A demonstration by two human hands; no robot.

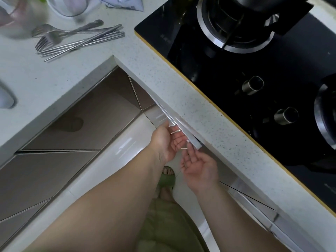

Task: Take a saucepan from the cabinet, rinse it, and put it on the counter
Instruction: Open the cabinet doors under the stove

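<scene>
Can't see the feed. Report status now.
Left hand and right hand open, at the white cabinet door's top edge under the speckled white counter. Saucepan not visible. Door barely ajar.

Speckled counter: cutlery, black hob.

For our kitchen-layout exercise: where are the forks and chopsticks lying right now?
The forks and chopsticks lie in the head view's upper left, on the white counter, left of the black stove.
</scene>
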